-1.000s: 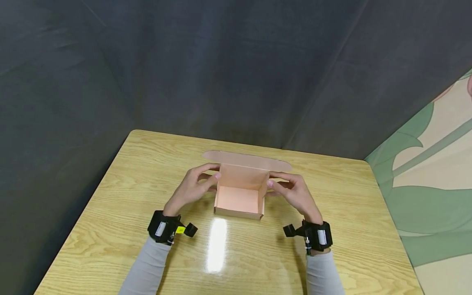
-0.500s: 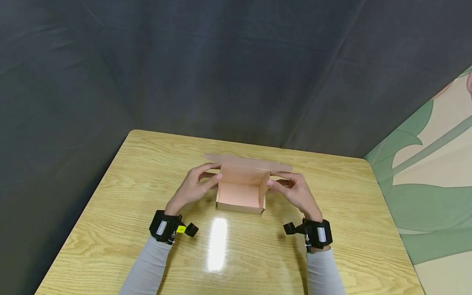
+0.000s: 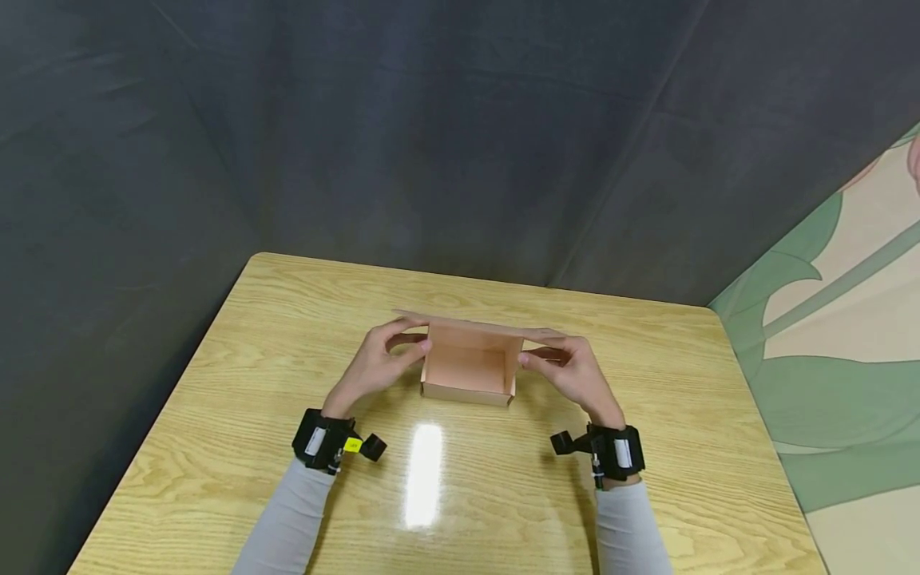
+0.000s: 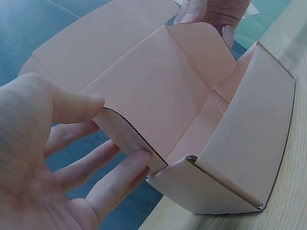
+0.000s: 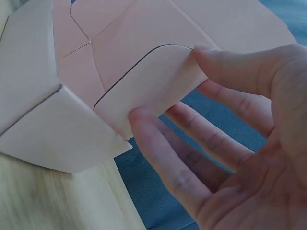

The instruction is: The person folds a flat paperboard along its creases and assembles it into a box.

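Note:
A small pinkish-brown cardboard box (image 3: 467, 394) stands on the table, its lid (image 4: 148, 79) raised at the back and its inside facing me. My left hand (image 3: 377, 359) grips the lid's left edge, thumb at the corner and fingertips against the left side flap (image 4: 125, 135). On the other side, my right hand (image 3: 575, 371) holds the lid the same way, its thumb at the corner and a fingertip on the right side flap (image 5: 156, 81). A long tuck flap (image 4: 105, 40) extends from the lid's top edge, seen nearly edge-on in the head view.
The wooden table (image 3: 287, 511) spreads around the box, with a bright light reflection in front. A dark curtain (image 3: 446, 144) hangs behind the table's far edge. Patterned green and cream fabric (image 3: 848, 383) lies along the right side.
The lid has tilted forward, so its tuck flap went from broad to nearly edge-on. The box's front edge has shifted slightly away from me. Both hands keep their hold and barely move.

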Motion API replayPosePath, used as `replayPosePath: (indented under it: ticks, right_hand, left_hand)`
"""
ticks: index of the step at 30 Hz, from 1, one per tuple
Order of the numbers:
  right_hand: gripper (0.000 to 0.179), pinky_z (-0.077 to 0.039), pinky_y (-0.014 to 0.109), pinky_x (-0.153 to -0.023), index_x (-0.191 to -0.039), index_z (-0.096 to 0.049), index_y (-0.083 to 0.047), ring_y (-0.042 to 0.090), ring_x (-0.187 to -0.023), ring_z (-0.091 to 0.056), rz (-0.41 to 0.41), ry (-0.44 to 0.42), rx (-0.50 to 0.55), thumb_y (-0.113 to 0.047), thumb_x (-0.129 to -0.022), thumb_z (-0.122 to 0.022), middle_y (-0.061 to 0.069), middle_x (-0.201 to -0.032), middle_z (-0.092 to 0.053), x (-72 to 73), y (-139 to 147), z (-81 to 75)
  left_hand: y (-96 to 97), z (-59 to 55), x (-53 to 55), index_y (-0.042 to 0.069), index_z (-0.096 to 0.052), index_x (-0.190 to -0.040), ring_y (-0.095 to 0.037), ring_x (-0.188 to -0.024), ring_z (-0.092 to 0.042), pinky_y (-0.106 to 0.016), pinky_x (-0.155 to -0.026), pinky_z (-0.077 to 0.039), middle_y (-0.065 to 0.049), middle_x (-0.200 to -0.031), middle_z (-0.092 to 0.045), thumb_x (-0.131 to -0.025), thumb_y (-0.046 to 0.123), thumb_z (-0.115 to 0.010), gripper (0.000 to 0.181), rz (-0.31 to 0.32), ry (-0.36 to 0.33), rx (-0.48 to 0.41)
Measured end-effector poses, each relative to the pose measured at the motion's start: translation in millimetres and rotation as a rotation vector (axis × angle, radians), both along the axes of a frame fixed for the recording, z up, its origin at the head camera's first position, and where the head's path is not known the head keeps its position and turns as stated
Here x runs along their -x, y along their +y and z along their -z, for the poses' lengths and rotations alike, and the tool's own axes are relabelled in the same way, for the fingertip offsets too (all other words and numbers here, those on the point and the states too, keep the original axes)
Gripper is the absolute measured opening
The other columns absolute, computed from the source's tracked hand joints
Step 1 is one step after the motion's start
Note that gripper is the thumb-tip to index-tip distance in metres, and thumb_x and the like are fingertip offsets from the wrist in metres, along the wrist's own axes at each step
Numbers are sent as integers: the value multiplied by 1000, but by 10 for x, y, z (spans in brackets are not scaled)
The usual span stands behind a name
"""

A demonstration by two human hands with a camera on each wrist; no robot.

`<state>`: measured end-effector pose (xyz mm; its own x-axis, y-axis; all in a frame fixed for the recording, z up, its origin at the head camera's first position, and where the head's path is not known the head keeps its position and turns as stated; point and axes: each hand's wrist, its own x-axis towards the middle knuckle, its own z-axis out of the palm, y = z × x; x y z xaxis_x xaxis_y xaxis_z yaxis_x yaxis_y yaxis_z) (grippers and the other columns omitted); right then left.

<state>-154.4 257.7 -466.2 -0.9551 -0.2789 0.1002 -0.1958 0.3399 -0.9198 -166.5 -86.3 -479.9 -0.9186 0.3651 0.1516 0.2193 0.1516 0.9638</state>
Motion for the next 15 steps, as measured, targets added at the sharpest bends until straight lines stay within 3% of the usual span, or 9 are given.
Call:
replayPosePath:
  ticks: [5,9,15]
  right_hand:
    - [37,-61,29,-97,-133,-76,-7,45,-124,-68,-59,40,64,-3,-96,-79,15,-139,-71,33,16,61]
    - [39,-63,31,-95,-133,-75,-3,43,-119,-71,-101,38,141,6,-95,-76,21,-141,-68,53,26,113]
    - [41,-63,31,-93,-131,-73,4,18,-125,-70,-143,52,178,14,-91,-75,26,-142,-65,93,35,171]
  left_hand:
    - [-25,64,34,-7,-66,-139,-48,-130,-63,-58,-113,-52,-26,-146,-61,-101,-1,-70,39,31,34,-63]
    - [-53,110,57,-8,-69,-135,-42,-131,-64,-55,-113,-52,-23,-148,-62,-100,-4,-71,35,54,48,-86]
    - [-74,122,67,-4,-73,-131,-14,-131,-65,-59,-114,-49,-20,-146,-64,-96,-6,-74,34,51,55,-99]
